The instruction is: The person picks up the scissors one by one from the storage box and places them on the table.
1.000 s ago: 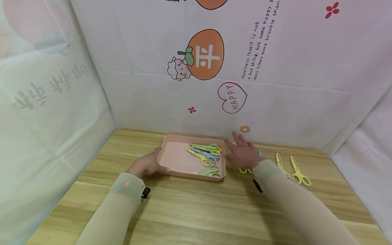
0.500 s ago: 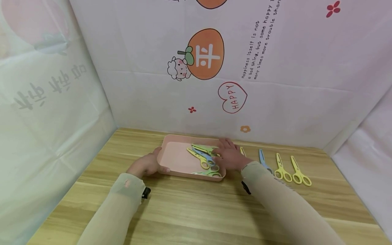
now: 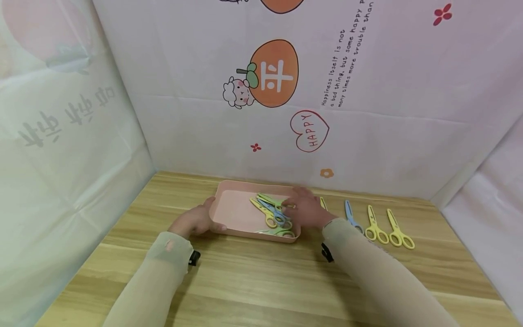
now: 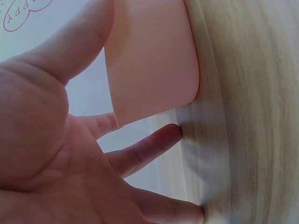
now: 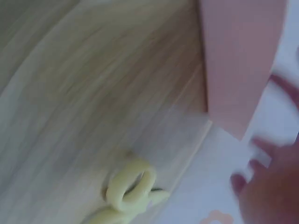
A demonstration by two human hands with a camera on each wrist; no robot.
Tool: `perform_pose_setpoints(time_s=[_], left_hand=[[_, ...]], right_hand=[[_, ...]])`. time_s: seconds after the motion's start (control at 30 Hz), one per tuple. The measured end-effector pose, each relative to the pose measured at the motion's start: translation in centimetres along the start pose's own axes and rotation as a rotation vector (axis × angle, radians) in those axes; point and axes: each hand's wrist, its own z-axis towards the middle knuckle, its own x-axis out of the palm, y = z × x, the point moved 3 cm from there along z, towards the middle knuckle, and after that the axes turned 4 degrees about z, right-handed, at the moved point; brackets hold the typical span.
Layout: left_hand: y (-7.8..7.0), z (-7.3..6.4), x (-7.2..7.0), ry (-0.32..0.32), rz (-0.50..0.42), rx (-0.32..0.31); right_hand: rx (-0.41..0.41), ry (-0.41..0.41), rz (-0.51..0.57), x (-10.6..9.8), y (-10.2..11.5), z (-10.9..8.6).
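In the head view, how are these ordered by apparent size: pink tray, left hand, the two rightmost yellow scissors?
1. Pink tray
2. Left hand
3. Rightmost yellow scissors and neighbouring yellow scissors: they look alike, so unranked.

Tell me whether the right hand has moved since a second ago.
Yes, leftward: in the head view, the right hand has shifted from below the orange flower print to its lower left.
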Motion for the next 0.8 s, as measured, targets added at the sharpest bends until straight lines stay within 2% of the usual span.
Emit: perform_pose_setpoints(time_s=[0.13, 0.23, 0.3, 0.43, 0.53, 0.67, 0.8], left_hand=[[0.2, 0.2, 0.0, 0.004, -0.007, -0.013], [0.9, 1.1, 0.3, 0.006, -0.012, -0.020], [0.9, 1.2, 0.4, 0.003, -0.016, -0.012], [0.2, 0.5, 0.2, -0.004, -0.004, 0.007], [-0.1, 0.0, 0.1, -0.003, 0.000, 0.010], [0.1, 0.1, 0.2, -0.003, -0.003, 0.013], [0.3, 0.3, 0.2, -0.007, -0.003, 0.014]], right_hand=[[0.155, -0.054, 0.068, -0.9, -0.9, 1.1], [0.204, -0.011, 0.075, -1.4, -1.1, 1.7], [0.222, 0.026, 0.075, -1.6, -1.1, 1.9], [0.261, 0.084, 0.045, -1.6, -1.2, 2.2], [0.224, 0.093, -0.006, -1.3, -1.3, 2.6], [0.174, 0.105, -0.011, -1.0, -0.4, 2.7], [0.167, 0.132, -0.007, -1.0, 0.8, 2.4]])
